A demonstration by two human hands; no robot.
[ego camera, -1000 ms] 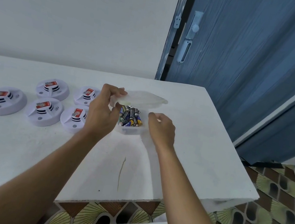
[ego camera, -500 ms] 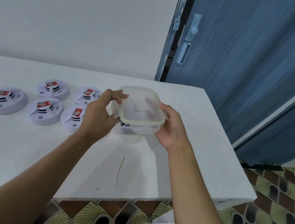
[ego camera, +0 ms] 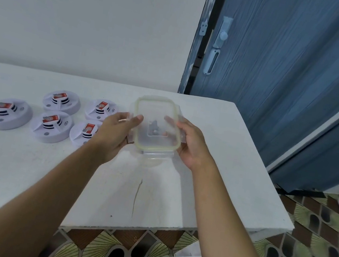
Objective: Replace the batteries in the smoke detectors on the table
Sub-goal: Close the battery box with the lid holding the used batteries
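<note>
Both arms are reaching forward, the left hand (ego camera: 116,128) and right hand (ego camera: 193,143) gripping the clear lid (ego camera: 157,112) by opposite edges, thumbs on top. It is hanging over the container (ego camera: 150,159); five smoke detectors (ego camera: 51,126) are sitting at nine o'clock.

Five smoke detectors (ego camera: 51,125); apparently one lid (ego camera: 157,124).

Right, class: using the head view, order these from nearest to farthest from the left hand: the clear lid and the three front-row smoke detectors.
1. Clear lid: gripped by the left hand, on its right.
2. Right front detector: just left of the hand, partly hidden by it.
3. Middle front detector: further left.
4. Left front detector: far left of the group.
</note>
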